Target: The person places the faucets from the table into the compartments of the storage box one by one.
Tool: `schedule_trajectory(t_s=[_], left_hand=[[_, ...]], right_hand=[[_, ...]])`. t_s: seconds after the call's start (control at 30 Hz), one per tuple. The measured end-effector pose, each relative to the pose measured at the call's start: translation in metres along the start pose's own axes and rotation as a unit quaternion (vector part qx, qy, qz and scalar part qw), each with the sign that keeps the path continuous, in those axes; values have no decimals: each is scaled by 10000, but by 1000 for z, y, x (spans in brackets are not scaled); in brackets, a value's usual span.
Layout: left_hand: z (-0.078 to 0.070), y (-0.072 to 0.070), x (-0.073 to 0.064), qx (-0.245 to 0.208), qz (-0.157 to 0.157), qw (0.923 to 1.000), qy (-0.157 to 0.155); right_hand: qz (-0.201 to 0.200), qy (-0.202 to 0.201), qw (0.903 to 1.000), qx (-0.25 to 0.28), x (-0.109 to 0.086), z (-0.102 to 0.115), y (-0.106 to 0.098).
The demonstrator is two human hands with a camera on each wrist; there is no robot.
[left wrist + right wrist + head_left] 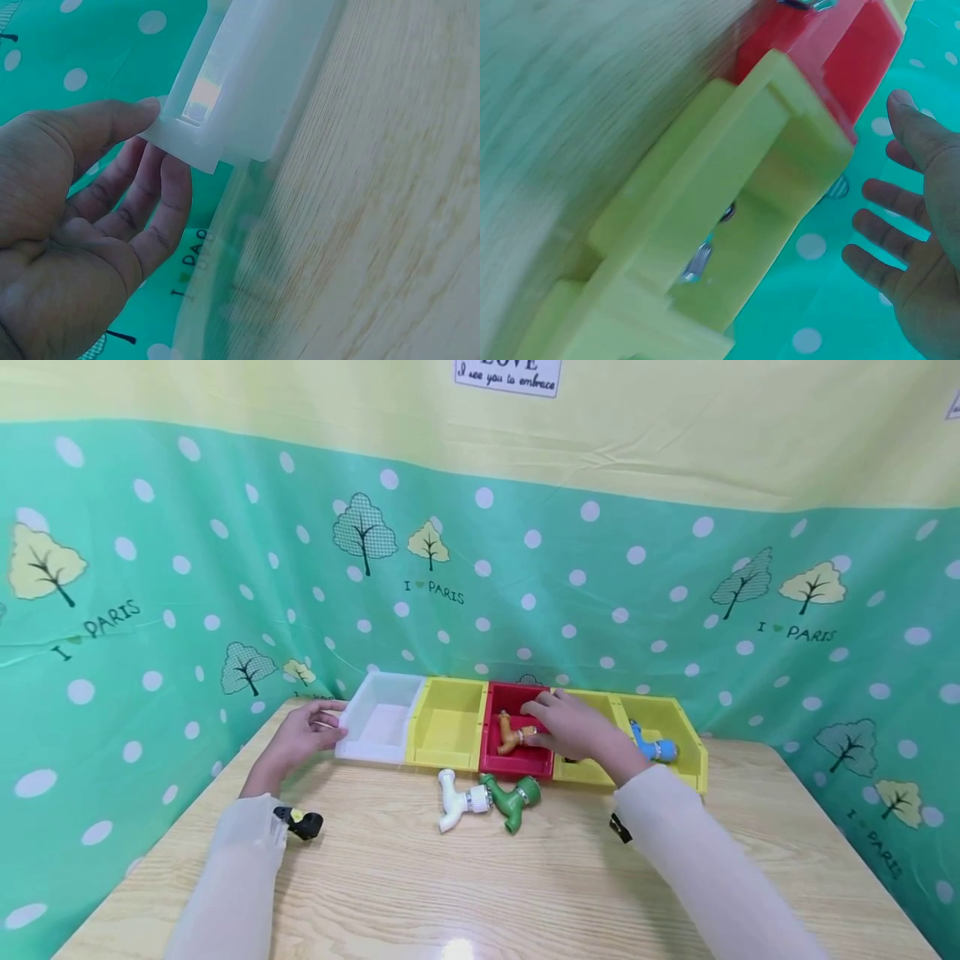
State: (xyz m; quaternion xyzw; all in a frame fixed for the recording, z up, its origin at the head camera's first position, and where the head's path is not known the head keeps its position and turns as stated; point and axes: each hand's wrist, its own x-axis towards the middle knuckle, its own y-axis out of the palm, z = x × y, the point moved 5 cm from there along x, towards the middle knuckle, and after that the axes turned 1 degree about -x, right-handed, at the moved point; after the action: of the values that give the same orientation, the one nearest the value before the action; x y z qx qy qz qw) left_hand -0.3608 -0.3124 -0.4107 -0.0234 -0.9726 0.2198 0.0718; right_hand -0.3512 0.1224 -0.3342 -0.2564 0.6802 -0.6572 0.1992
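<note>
My left hand point(306, 737) is at the row's left end, pinching the rim of the translucent white bin point(184, 142) with the thumb above and fingers below. Over the red bin point(517, 768) is my right hand point(573, 727). In the right wrist view its fingers point(889, 232) are spread and hold nothing. An orange faucet point(510, 737) lies in the red bin, right by that hand's fingertips. In front of the bins, a white faucet point(453, 800) and a green faucet point(513, 802) lie side by side on the table.
An empty yellow bin point(448, 718) sits between the white and red ones. Right of the red bin, a yellow bin point(780, 172) holds a partly hidden thing with a metal part. The rightmost yellow bin point(686, 727) contains a blue faucet point(654, 747). A patterned curtain point(525, 568) hangs behind.
</note>
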Motion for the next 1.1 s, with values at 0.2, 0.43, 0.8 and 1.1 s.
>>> schedule_trajectory(t_s=[0.2, 0.43, 0.8, 1.1], left_hand=[[-1, 0, -2, 26, -25, 10000, -82], [-3, 0, -4, 81, -64, 9999, -4], [-2, 1, -2, 49, -91, 9999, -63], [-1, 1, -2, 131, -93, 9998, -82]], right_hand=[[-330, 41, 9994, 99, -30, -22, 4], [-719, 74, 9972, 169, -62, -41, 7], [-889, 744, 9879, 1034, -112, -86, 8], [-1164, 1322, 9697, 1692, -144, -124, 14]])
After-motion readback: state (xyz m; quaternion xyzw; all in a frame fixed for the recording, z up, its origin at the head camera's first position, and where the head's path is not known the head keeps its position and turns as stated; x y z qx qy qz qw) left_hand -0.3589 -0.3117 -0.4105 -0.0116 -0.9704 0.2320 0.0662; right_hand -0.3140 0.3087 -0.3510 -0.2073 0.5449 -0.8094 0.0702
